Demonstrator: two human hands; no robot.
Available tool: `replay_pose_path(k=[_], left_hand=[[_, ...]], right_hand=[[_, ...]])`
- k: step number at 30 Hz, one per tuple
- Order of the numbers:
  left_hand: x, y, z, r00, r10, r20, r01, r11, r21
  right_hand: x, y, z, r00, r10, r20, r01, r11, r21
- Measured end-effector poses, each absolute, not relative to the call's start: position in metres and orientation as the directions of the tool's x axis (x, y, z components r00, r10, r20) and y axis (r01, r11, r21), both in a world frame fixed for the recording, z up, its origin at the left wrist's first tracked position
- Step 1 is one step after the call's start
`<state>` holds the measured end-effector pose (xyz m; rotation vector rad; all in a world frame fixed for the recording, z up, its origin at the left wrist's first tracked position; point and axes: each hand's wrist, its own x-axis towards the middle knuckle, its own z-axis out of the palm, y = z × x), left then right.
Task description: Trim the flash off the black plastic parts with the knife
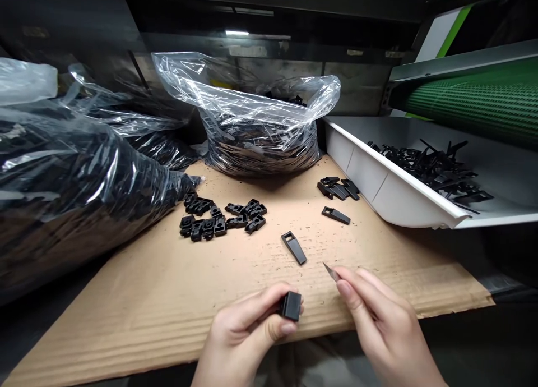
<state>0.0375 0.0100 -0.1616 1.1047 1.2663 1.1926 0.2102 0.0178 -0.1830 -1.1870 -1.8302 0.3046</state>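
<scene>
Between the thumb and fingers of my left hand (247, 328) is a small black plastic part (292, 306), its flat end turned toward me. My right hand (380, 314) pinches a thin pointed blade (330, 271); its tip points up and left, apart from the part. Just beyond the hands a tapered black piece with a square hole (294, 248) lies on the cardboard (159, 297). A similar tapered piece (335, 215) lies farther back to the right. Several small black blocky parts (208, 227) are clustered on the left.
An open clear bag (260, 134) of black parts stands at the back. Another full bag (75, 190) bulges along the left. On the right, a white tray (378, 190) holds black pieces under a green conveyor belt (474, 101). More tapered pieces (338, 188) lie beside the tray.
</scene>
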Motion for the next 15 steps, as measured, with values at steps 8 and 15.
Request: replay_pose_path(k=[8, 15], left_hand=[[0.038, 0.010, -0.169, -0.063, 0.997, 0.036, 0.010, -0.035, 0.999], [0.036, 0.011, -0.166, 0.002, 0.996, 0.090, 0.045, -0.090, 0.995]], right_hand=[[0.194, 0.009, -0.175, -0.222, 0.870, 0.441, 0.424, 0.493, -0.760], [0.190, 0.017, -0.179, -0.229, 0.847, 0.480, 0.459, 0.528, -0.714]])
